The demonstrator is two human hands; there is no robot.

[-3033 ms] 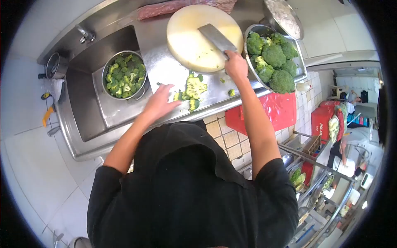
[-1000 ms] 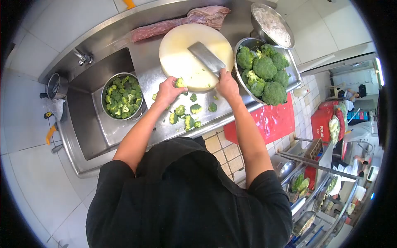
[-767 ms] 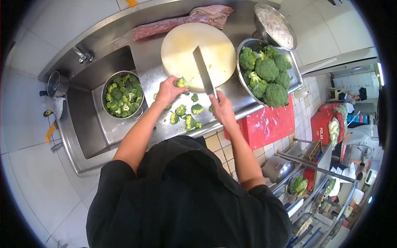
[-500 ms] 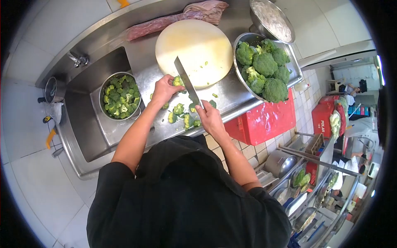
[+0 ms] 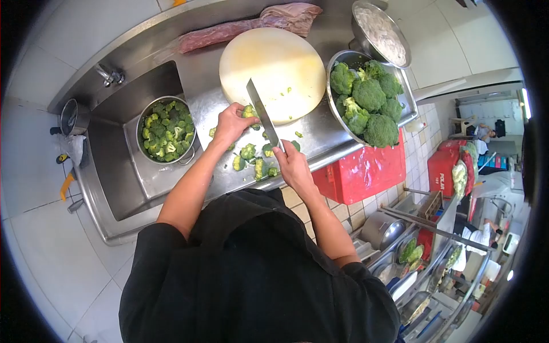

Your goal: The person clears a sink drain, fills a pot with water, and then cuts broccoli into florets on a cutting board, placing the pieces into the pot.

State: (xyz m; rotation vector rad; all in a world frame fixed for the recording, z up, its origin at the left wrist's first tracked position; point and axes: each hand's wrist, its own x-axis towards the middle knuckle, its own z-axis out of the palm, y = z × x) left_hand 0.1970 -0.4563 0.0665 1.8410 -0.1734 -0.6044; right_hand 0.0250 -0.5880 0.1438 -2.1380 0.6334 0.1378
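Observation:
My left hand pinches a broccoli floret just off the near-left edge of the round white cutting board. My right hand is wrapped round the handle of a knife, its wide blade pointing away from me beside the floret. Several cut broccoli pieces lie on the steel counter below both hands. A pot of cut florets stands in the sink at the left. To the right of the board, a steel bowl holds large broccoli heads.
Raw meat lies along the counter's back edge. A second metal bowl with pale contents stands at the far right. Below the counter's front edge is a red cooler. A faucet overhangs the sink; shelving stands at right.
The whole view has shifted slightly. Both hands keep nearly the same place, the left still on the floret and the right still on the knife.

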